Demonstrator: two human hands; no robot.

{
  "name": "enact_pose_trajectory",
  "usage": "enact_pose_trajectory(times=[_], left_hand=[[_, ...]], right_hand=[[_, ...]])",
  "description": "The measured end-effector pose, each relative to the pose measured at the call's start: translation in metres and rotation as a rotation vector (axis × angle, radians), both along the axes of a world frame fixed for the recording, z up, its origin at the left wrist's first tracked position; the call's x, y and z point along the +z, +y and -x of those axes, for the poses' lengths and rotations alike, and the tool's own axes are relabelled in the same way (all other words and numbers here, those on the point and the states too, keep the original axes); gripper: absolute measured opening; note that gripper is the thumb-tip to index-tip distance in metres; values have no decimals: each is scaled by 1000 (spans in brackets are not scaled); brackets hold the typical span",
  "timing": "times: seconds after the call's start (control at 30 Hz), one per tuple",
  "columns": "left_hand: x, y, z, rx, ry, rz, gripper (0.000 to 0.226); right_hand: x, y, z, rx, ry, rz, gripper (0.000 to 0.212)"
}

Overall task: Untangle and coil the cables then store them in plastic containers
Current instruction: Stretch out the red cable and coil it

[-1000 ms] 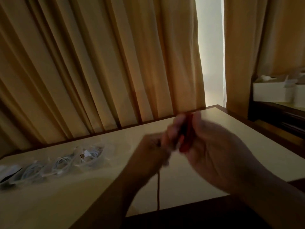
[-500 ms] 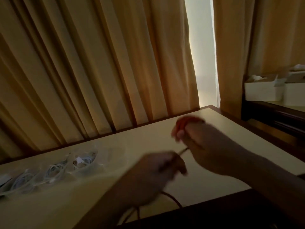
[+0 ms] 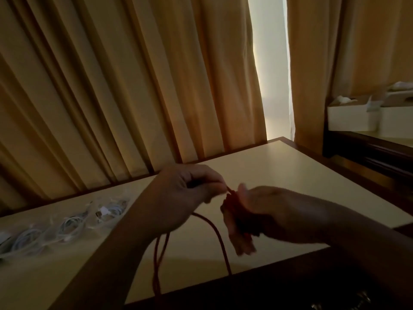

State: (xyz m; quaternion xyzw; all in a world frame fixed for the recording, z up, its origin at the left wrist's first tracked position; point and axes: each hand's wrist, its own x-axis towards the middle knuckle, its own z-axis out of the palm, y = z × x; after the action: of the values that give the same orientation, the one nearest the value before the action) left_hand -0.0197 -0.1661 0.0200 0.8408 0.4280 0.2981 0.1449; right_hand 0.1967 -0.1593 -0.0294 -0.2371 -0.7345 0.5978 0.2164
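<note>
Red thin cable (image 3: pixel 220 240) hangs off the pale worktop (image 3: pixel 290 171); your left hand (image 3: pixel 183 198) pinches it, your right hand (image 3: pixel 268 211) holds the coil (image 3: pixel 232 209) in its grip. Slack there could let loops slip off.

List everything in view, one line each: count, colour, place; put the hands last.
thin red cable: one, red, between both hands, loops hanging over the table's near edge
clear plastic containers: at least three, clear, row on table's left, holding coiled white cables
cream-topped table with dark wooden rim: one, under the hands
pleated tan curtains: two, behind the table, bright gap between
open white boxes: two, dark shelf at right
left hand: one, pinches the red cable
right hand: one, holds the cable's wound part
</note>
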Motion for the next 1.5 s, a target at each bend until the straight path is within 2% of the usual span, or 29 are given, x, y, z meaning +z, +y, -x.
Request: enact_pose_trajectory(times=[0.03,0.1,0.13,0.17,0.2,0.23,0.27,0.3,0.33,0.37,0.43,0.5,0.57,0.63,0.67,0.7,0.73,0.77,0.8,0.87,0.9,1.03,1.1,1.2,1.27,1.3,1.37,1.4,1.5], left_hand=[[-2,6,3,62,-73,-20,20],[-15,13,2,119,-208,91,29],[-23,13,-3,87,-211,182,30],[-33,8,-10,32,-144,291,28],[-42,-1,-19,-33,2,394,21],[-46,-10,-25,-66,167,464,14],[-47,-17,-28,-79,273,478,11],[-43,-22,-26,-106,299,447,10],[-35,-20,-21,-119,245,368,10],[-25,-18,-14,-87,140,283,11],[-13,-7,3,18,-92,101,16],[-15,2,2,16,-159,69,16],[-30,6,-6,-29,-180,196,16],[-44,6,-12,-47,-143,266,18],[-50,3,-14,-35,-73,294,17],[-55,-3,-17,-37,7,341,15],[-58,-8,-19,-55,78,389,18],[-59,-15,-21,-68,132,420,22],[-57,-20,-21,-70,187,410,25],[-47,-23,-17,-41,231,321,31],[-43,-23,-12,-16,218,269,34],[-36,-19,9,70,72,208,33],[-37,-17,17,106,14,229,28],[-40,-18,26,165,-7,245,51],[-46,-22,31,200,-37,278,56],[-51,-21,33,215,-22,264,47],[-64,-16,36,242,46,166,23],[-70,-13,37,267,51,102,19],[-72,-10,43,341,-113,-174,18]], right_hand=[[2,-6,1,105,205,173,54],[11,-16,6,224,553,293,42],[11,-14,9,175,672,257,36],[11,-11,11,-6,706,115,32],[10,-3,10,-273,626,-179,30],[9,5,9,-536,433,-548,29],[9,11,6,-708,191,-847,30],[8,17,3,-735,-23,-998,34],[9,18,-2,-687,-175,-985,41],[9,17,-6,-598,-271,-841,47],[7,5,-9,-290,-300,-401,54],[6,-5,-7,49,-90,-76,44],[4,-14,2,182,274,123,25],[4,-15,9,37,610,265,23],[4,-13,10,-121,682,197,22],[3,-9,11,-314,639,4,21],[2,-5,12,-480,486,-272,17],[0,1,12,-582,264,-543,11],[-4,8,13,-610,14,-719,9],[-17,21,16,-537,-389,-862,16],[-21,24,17,-512,-489,-864,21],[-9,16,13,-521,-483,-871,34],[-7,14,7,-476,-613,-896,29],[-7,21,-4,-515,-785,-1016,31],[-7,24,-10,-590,-753,-1048,29],[-7,25,-12,-619,-729,-1065,28],[-8,27,-12,-656,-677,-1119,25],[-9,27,-9,-676,-649,-1154,24],[-11,31,-8,-731,-602,-1185,20]])
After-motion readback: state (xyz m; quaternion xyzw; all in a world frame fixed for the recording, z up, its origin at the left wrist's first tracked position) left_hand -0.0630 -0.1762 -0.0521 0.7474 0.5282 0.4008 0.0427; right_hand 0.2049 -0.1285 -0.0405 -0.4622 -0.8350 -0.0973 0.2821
